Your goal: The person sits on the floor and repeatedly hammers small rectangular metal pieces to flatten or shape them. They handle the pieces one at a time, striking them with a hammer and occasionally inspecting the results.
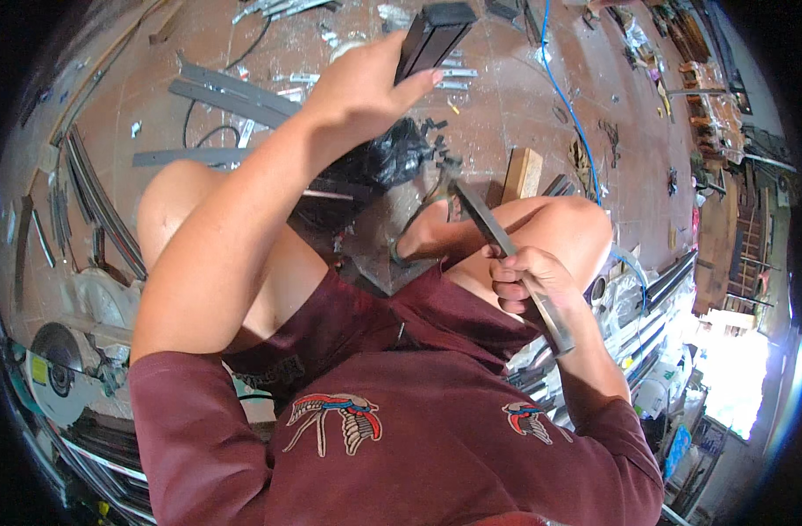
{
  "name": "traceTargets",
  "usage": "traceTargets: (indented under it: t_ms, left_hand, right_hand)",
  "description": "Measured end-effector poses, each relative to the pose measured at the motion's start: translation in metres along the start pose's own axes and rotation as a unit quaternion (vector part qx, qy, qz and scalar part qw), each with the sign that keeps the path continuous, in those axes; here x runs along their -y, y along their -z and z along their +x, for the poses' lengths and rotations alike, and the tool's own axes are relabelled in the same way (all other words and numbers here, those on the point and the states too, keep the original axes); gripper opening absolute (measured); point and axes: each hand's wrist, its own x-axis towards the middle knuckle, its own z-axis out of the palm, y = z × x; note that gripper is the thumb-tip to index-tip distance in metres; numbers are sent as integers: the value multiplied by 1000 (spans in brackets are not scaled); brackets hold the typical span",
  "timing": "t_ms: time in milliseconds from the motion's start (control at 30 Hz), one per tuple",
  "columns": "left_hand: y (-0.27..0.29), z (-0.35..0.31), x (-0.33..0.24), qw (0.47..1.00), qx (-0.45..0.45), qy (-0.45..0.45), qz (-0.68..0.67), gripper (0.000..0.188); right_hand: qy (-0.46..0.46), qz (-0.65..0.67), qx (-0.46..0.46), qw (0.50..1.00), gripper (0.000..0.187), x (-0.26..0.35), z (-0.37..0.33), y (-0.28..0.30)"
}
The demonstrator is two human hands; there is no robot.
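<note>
My left hand [366, 83] reaches far forward and is closed round a dark grey metal profile [436, 39], with the thumb along its near side. The profile's grooved end stands up above the hand, and the rest is hidden behind it. Closer to my body, my right hand [537, 280] grips a hammer [488, 215] by its long, square metal handle. Its small head, blurred, points away from me over my foot, while the handle's butt end sticks out below my fist. A gap separates the hammer from the profile.
Beyond my knees, a black plastic bag [392, 158] lies beside small dark pieces. Grey metal strips [234, 101] lie to the left, a wooden block [523, 174] to the right. A blue hose [566, 96] crosses the tiled floor. A circular saw [60, 368] stands at lower left.
</note>
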Motion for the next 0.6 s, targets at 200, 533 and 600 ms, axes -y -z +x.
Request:
traceTargets:
  t_ms: [200,533,600]
  left_hand:
    - [0,-4,6,999,-10,39,-9,49]
    - [-1,0,-5,999,36,28,-8,49]
    - [-1,0,-7,999,22,29,-7,48]
  right_hand:
    - [316,-149,122,929,57,11,-34,-33]
    - [459,-229,-49,857,63,-11,-1,-60]
    - [441,-236,-49,865,53,-6,3,-68]
